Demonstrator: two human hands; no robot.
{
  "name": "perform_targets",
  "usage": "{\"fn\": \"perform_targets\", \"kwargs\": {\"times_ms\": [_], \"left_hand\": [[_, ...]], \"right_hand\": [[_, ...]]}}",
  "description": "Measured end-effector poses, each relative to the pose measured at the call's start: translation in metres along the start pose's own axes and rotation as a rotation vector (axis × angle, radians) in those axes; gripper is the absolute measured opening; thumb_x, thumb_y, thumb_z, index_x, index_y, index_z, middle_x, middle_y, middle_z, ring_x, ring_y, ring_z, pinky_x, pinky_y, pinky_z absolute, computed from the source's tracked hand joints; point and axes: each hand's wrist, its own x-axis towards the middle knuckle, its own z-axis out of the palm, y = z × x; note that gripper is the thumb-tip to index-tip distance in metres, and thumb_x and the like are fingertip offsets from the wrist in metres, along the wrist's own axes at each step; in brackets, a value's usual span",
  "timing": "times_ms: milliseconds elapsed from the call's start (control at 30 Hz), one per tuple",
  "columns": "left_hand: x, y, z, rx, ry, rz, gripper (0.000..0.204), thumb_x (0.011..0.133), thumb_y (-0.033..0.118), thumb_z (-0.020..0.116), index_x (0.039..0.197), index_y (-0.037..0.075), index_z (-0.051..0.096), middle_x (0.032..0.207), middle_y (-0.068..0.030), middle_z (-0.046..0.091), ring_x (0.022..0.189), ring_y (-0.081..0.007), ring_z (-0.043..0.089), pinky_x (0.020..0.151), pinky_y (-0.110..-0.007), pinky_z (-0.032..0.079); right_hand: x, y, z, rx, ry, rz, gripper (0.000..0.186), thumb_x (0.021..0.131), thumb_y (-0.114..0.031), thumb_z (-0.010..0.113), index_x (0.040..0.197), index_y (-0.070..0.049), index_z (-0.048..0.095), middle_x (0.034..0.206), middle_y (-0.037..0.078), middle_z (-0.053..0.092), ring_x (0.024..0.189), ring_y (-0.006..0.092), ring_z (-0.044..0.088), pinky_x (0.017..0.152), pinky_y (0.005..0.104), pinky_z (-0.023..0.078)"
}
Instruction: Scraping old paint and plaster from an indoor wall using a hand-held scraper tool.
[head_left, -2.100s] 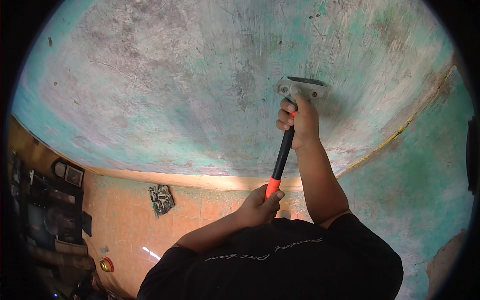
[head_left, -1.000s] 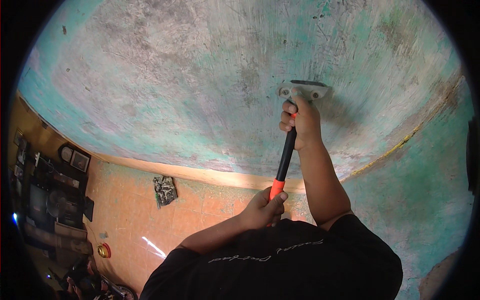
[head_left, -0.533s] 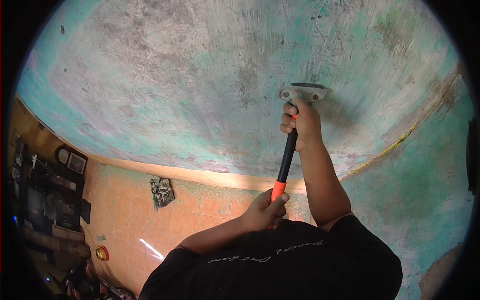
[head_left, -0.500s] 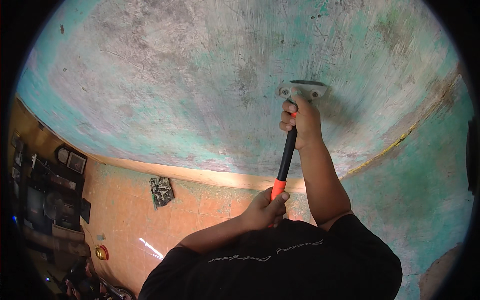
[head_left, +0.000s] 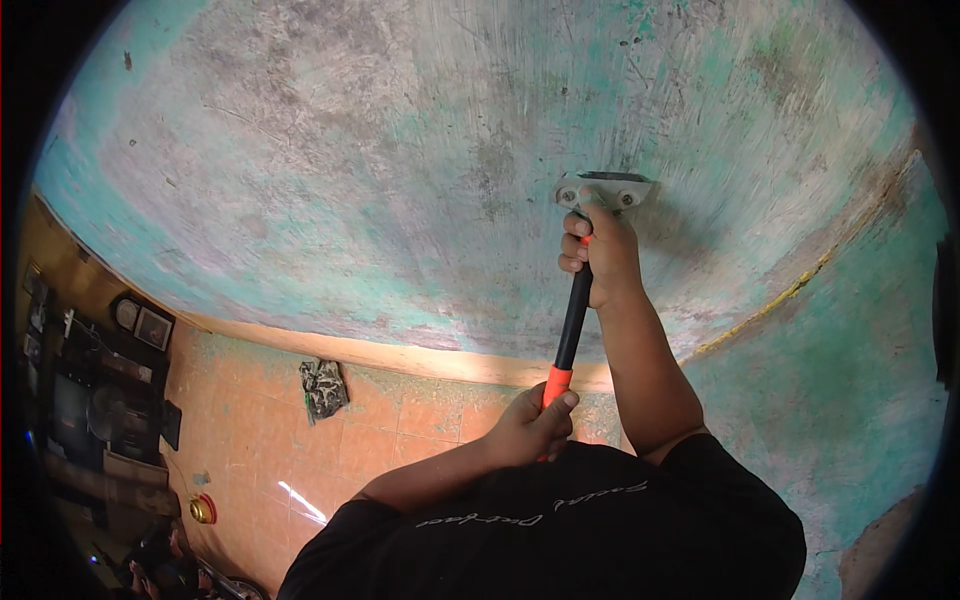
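Scraper [head_left: 578, 300] with a black handle [head_left: 571, 335], 2 bright orange bands [head_left: 557, 384], and a pale grey head [head_left: 600, 192] edged by a dark blade [head_left: 615, 177]. The wall [head_left: 350, 180] is mottled turquoise, chalky white and grey, finely streaked; a yellow streak [head_left: 790, 292] marks its corner. The floor [head_left: 260, 430] is a grid of orange tiles, speckled green near the wall. A bundle [head_left: 323, 388] is patterned black and beige. The shirt [head_left: 560, 550] is black with white script.

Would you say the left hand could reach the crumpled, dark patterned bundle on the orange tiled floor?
Probably not: the left hand grips the black and orange scraper handle, and the bundle lies down on the floor.
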Motion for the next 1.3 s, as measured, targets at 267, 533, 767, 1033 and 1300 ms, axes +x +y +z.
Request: {"fn": "perform_targets", "kwargs": {"times_ms": [267, 533, 767, 1033, 1300], "left_hand": [[-0.0036, -0.0003, -0.0013, 0.043, 0.001, -0.019, 0.027, 0.093, 0.036, 0.044, 0.085, 0.011, 0.036, 0.058, 0.0002, 0.039, 0.046, -0.0104, 0.042, 0.044, -0.027, 0.041], [-0.0005, 0.0032, -0.0055, 0.022, -0.016, -0.041, 0.027, 0.093, 0.032, 0.044, 0.089, 0.008, 0.035, 0.056, 0.0001, 0.040, 0.045, -0.0095, 0.042, 0.042, -0.025, 0.039], [-0.0018, 0.0001, -0.0037, 0.021, -0.019, -0.020, 0.027, 0.093, 0.033, 0.044, 0.087, 0.009, 0.034, 0.057, 0.0005, 0.039, 0.045, -0.0091, 0.042, 0.042, -0.025, 0.039], [-0.0033, 0.0017, -0.0030, 0.018, -0.013, -0.015, 0.028, 0.092, 0.036, 0.045, 0.085, 0.010, 0.036, 0.058, -0.0002, 0.040, 0.045, -0.0107, 0.042, 0.042, -0.026, 0.041], [-0.0014, 0.0046, -0.0047, 0.027, -0.021, 0.012, 0.027, 0.093, 0.036, 0.043, 0.085, 0.011, 0.036, 0.057, 0.0009, 0.038, 0.045, -0.0102, 0.040, 0.043, -0.027, 0.040]], "right_hand": [[-0.0005, -0.0002, 0.0043, -0.020, 0.007, -0.018, 0.021, 0.086, -0.026, 0.053, 0.075, -0.013, 0.041, 0.058, -0.004, 0.040, 0.042, 0.0065, 0.033, 0.038, 0.0236, 0.027], [0.0023, 0.0010, 0.0022, -0.007, 0.021, -0.026, 0.021, 0.087, -0.025, 0.052, 0.074, -0.013, 0.041, 0.057, -0.004, 0.039, 0.041, 0.0065, 0.033, 0.038, 0.0236, 0.027], [-0.0013, 0.0012, 0.0039, -0.019, 0.010, -0.017, 0.021, 0.087, -0.025, 0.052, 0.074, -0.013, 0.041, 0.057, -0.004, 0.039, 0.042, 0.0065, 0.033, 0.038, 0.0237, 0.027], [0.0008, -0.0009, 0.0064, -0.030, 0.000, -0.037, 0.021, 0.087, -0.025, 0.052, 0.074, -0.013, 0.041, 0.057, -0.004, 0.039, 0.042, 0.0066, 0.033, 0.038, 0.0238, 0.027], [0.0017, 0.0008, 0.0068, -0.032, 0.020, -0.008, 0.020, 0.087, -0.026, 0.053, 0.076, -0.014, 0.041, 0.057, -0.004, 0.038, 0.042, 0.0067, 0.033, 0.038, 0.0238, 0.028]]}}
